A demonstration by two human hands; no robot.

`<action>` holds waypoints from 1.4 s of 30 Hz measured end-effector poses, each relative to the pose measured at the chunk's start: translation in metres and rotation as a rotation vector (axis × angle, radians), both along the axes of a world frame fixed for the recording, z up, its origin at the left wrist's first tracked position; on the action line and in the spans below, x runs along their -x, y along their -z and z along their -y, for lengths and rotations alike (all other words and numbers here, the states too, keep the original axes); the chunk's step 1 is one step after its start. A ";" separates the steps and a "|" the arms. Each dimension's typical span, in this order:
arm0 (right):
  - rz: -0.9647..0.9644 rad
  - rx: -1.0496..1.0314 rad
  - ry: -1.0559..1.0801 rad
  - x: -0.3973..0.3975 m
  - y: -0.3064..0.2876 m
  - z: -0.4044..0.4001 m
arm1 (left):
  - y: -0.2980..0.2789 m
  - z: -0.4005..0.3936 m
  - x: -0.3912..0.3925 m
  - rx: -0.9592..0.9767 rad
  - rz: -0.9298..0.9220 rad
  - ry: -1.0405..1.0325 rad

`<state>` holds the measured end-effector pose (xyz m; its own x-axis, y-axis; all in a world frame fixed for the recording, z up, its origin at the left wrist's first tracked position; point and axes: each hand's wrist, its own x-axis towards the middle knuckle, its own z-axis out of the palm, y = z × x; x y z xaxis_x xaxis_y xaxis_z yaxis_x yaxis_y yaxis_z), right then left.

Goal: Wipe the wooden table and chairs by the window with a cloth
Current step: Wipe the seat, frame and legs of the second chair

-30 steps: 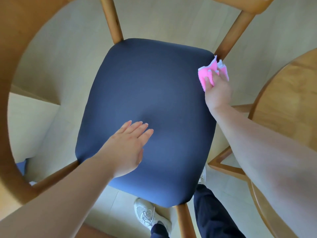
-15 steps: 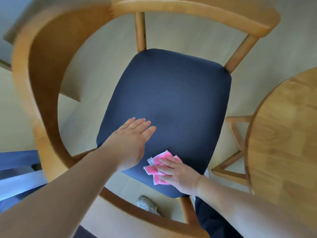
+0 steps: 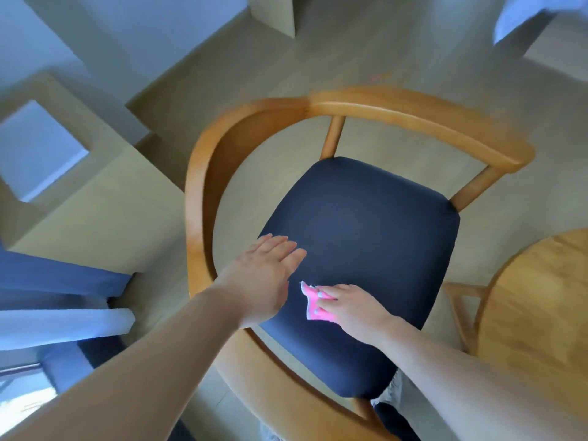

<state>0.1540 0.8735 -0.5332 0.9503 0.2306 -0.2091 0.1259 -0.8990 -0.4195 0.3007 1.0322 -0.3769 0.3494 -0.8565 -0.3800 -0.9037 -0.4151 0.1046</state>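
A wooden armchair with a curved back rail (image 3: pixel 413 116) and a dark blue padded seat (image 3: pixel 366 224) stands below me. My left hand (image 3: pixel 267 278) lies flat on the seat's near left part, fingers straight. Just to its right, my right hand (image 3: pixel 350 307) presses a small pink cloth (image 3: pixel 310 296) onto the seat with its fingers laid over it. Most of the cloth is hidden under those fingers. The round wooden table (image 3: pixel 541 297) shows at the right edge.
The table's wooden leg frame (image 3: pixel 461 300) stands close to the chair's right side. Blue curtains (image 3: pixel 47 281) hang at the left by the window. My shoe (image 3: pixel 393 393) shows beneath the seat's near corner. Pale floor lies beyond the chair.
My right hand carried the cloth from the seat's far right corner down to its near edge and then slid it slightly left. My head rose, so the whole chair shows.
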 end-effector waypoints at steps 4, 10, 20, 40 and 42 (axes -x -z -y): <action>0.177 -0.128 0.115 -0.028 -0.090 0.002 | -0.053 -0.015 -0.007 0.164 -0.018 -0.090; 0.377 -0.131 0.101 -0.045 -0.235 -0.003 | -0.149 -0.036 -0.007 0.402 -0.015 -0.213; 0.369 -0.699 0.530 -0.041 -0.398 -0.042 | -0.242 -0.075 0.018 0.691 -0.160 -0.309; -0.146 -0.611 0.400 -0.040 -0.359 -0.083 | -0.246 -0.169 0.035 0.816 -0.248 -0.807; -0.178 -0.600 0.414 -0.037 -0.347 -0.074 | -0.226 -0.173 0.055 0.774 -0.256 -0.927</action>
<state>0.1908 0.9476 -0.1858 0.9477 -0.0161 -0.3189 -0.2888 -0.4687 -0.8348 0.2461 1.2052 -0.1509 0.9344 -0.3550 -0.0299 -0.2186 -0.6376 0.7387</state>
